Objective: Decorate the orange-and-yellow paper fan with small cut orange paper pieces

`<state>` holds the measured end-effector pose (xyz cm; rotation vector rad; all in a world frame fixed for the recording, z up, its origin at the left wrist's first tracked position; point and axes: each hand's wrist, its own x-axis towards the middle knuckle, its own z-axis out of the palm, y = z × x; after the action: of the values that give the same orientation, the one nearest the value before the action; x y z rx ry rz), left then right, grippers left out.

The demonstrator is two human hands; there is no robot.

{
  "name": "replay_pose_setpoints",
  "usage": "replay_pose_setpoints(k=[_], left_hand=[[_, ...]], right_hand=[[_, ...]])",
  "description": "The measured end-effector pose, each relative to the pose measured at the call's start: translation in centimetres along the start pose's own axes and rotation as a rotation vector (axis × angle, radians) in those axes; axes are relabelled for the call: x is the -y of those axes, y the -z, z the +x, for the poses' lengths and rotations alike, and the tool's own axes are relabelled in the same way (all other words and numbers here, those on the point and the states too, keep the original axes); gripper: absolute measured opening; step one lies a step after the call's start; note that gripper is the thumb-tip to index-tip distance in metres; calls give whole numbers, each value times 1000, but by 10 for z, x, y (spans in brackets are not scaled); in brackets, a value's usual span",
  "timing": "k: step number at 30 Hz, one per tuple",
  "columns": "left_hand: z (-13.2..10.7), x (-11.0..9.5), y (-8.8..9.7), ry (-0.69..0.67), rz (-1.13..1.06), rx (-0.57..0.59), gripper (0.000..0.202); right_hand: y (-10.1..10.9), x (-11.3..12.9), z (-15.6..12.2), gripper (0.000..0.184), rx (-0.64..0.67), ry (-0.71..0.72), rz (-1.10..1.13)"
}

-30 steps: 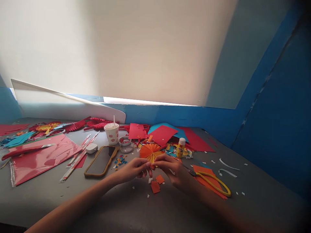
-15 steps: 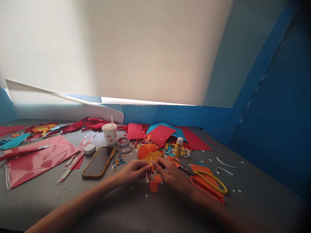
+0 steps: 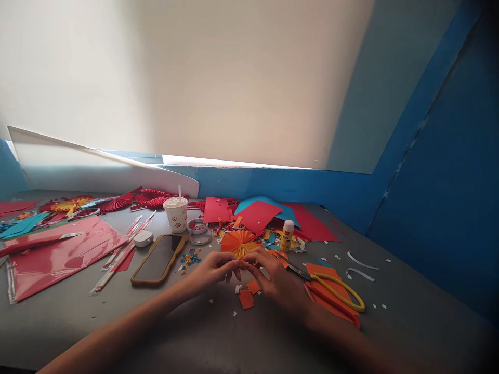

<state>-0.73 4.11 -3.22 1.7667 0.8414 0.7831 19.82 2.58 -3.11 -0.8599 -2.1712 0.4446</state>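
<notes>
**Orange paper scrap (image 3: 244, 265) pinched above crowded craft surface (image 3: 393, 319)**

The scrap, too small to make out its shape, sits between the fingertips of both hands, just in front of an orange pleated paper fan (image 3: 237, 241). The left hand (image 3: 212, 271) and right hand (image 3: 277, 280) meet there, each grip pressed together on the scrap. The fan, with yellow showing along its lower side, lies flat on the surface just beyond them.

Two orange paper squares (image 3: 246, 299) and white paper flecks lie just below the hands. To the right, yellow-handled scissors (image 3: 337, 292) rest on an orange sheet (image 3: 323, 275), near a red paper strip (image 3: 331, 305). A yellow glue bottle (image 3: 287, 235) stands upright among coloured scraps, in front of a red card (image 3: 257, 216) and a blue card (image 3: 265, 203).

To the left lie a phone in a tan case (image 3: 158, 259), a small heap of paper confetti (image 3: 190, 258) and clear tape rolls (image 3: 199, 232). A white patterned cup with a straw (image 3: 175, 214) stands behind them. Striped paper straws (image 3: 120, 254) lie beside a white plastic case (image 3: 143, 238). Farther left are a pink cellophane sheet (image 3: 62, 254) and red paper fans (image 3: 117, 202), against a blue wall (image 3: 429, 156).
</notes>
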Motion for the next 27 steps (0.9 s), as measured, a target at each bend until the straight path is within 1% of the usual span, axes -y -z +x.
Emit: replay_pose_setpoints(k=[2,6,9,12,15,19,23,27], left_hand=[[1,2,0,8,-16,12,39],[1,2,2,15,-46,24,40],[1,1,3,26,-66,31,38],[1,0,4,36,-73,26,37],[0,1,5,49,-74,14,36],[0,2,5,68,-87,-3,36],[1,3,4,87,-95,-14,44],[1,1,5,63,-79,-14,50]], right_hand=[[-2,-6,0,14,-7,78,-46],[-1,-15,-1,23,-4,249,-177],[1,-15,-2,29,-2,346,-299],[1,-12,-1,29,-17,415,-398],[2,-12,0,27,-16,465,-477],[5,-12,1,28,28,510,-556],[10,-9,-1,31,70,526,-609],[9,-8,0,33,63,510,-617]])
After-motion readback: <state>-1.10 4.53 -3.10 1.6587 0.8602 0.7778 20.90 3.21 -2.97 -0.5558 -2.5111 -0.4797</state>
